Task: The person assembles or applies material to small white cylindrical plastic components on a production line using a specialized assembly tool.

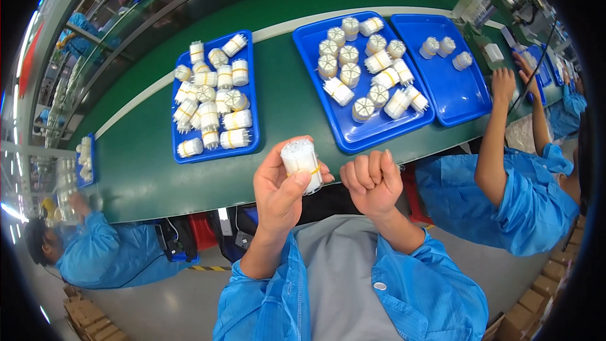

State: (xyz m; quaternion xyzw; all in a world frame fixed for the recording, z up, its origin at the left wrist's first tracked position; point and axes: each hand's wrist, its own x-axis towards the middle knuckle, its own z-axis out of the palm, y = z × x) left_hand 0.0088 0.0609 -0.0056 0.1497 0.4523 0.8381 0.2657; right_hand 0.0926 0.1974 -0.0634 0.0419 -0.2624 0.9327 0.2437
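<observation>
My left hand (281, 186) is wrapped around a white bundle (302, 164), thumb across its front, fingers behind; a yellow band rings it near my thumb. My right hand (372, 182) is balled into a fist just beside it, not touching; whether it pinches anything I cannot tell.

The bundle sits in front of my chest, at the near edge of the green belt (284, 107). Long axis near upright, leaning slightly; its flat end points up and away from me.

Handling, as I judge it: light, rigid plastic pieces banded together. Smooth sides could slip, so the banded middle is the best place to grip. Loose ends may splay if squeezed.

Beyond: blue tray (179, 151) of similar bundles left of centre, a second blue tray (344, 141) ahead right, a third tray (461, 104) nearly bare. A co-worker's arm (495, 132) reaches toward it from my right. Another person in blue (107, 252) sits at my left.
</observation>
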